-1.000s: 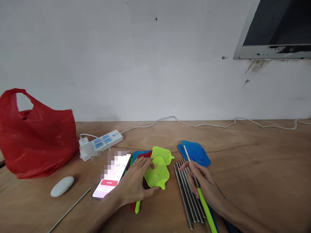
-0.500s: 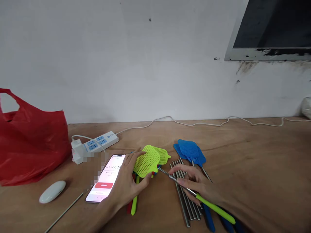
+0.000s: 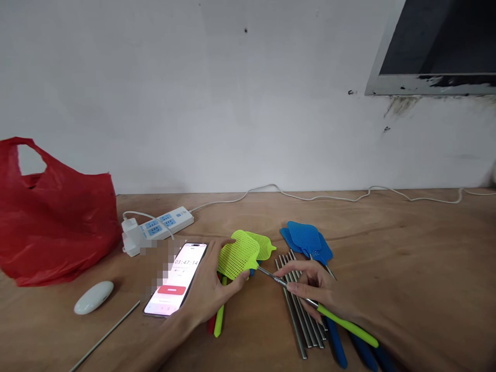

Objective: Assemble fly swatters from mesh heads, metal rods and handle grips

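Note:
My left hand (image 3: 211, 284) is closed on the edges of a lime-green mesh fly swatter head (image 3: 239, 254), thumb near its neck and fingers along the far left side. Between the fingers and thumb of my right hand (image 3: 310, 287) is a telescopic metal rod (image 3: 279, 280) with a lime-green handle (image 3: 349, 326). The rod's thin tip meets the neck of the swatter head; how deep it sits cannot be made out. Another lime-green swatter head (image 3: 264, 245) lies behind. Under my right hand are several bare metal rods (image 3: 298, 315).
Blue fly swatters (image 3: 304, 237) lie at the right, their blue handles (image 3: 337, 343) toward me. A lit phone (image 3: 176, 281), a white power strip (image 3: 166, 222), a white oval object (image 3: 94, 297) and a red plastic bag (image 3: 62, 217) are on the left. A white cable (image 3: 321, 197) runs along the wall.
The whole view has shifted slightly, so things appear farther right. The rod tip now lines up more closely with the swatter head's neck. Both hands keep their grips.

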The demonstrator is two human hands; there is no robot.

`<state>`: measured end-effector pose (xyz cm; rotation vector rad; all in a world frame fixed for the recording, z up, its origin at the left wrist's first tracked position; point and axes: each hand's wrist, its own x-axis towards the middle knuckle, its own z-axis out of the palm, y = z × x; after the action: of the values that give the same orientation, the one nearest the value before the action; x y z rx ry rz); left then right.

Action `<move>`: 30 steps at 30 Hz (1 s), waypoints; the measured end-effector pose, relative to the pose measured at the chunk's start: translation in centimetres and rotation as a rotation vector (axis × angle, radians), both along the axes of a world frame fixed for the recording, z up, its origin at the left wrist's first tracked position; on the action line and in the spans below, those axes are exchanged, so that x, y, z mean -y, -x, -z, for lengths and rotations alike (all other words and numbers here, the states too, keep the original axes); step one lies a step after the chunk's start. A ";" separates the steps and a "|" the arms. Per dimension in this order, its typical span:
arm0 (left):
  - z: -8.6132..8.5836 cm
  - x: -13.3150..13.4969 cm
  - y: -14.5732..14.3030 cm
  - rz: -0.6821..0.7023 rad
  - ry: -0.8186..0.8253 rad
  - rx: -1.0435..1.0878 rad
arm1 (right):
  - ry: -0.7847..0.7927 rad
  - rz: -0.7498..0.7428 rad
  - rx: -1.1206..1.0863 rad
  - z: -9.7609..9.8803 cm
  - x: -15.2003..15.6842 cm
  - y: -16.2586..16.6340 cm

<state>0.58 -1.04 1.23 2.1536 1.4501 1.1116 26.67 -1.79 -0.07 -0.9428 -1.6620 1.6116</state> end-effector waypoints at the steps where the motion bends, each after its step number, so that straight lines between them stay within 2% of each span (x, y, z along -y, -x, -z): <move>1: 0.0 0.0 0.0 -0.017 -0.021 0.012 | 0.000 0.013 -0.005 0.2 -0.1 0.0; 5: -0.2 -0.4 0.4 -0.076 -0.072 0.140 | 0.007 0.048 -0.006 0.9 -0.5 0.1; 10: -0.3 -1.0 0.7 -0.080 0.038 0.398 | 0.004 0.043 -0.001 0.9 -0.6 0.1; 17: 0.1 -0.4 -0.1 -0.016 0.049 0.380 | 0.034 0.010 0.018 0.2 0.2 0.4; 25: 0.2 0.0 -0.2 0.036 0.074 0.338 | 0.051 0.019 -0.023 0.4 0.1 0.7; 27: 0.0 0.1 -0.3 0.028 0.041 0.390 | 0.059 0.056 -0.070 0.5 -0.3 0.8; 30: -0.2 0.2 -0.6 -0.079 -0.054 0.481 | 0.132 0.198 -0.248 0.3 -0.6 1.0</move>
<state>1.15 -1.23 1.47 1.7051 1.2961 1.5775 25.64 -1.18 -0.33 -0.9004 -1.2688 1.6431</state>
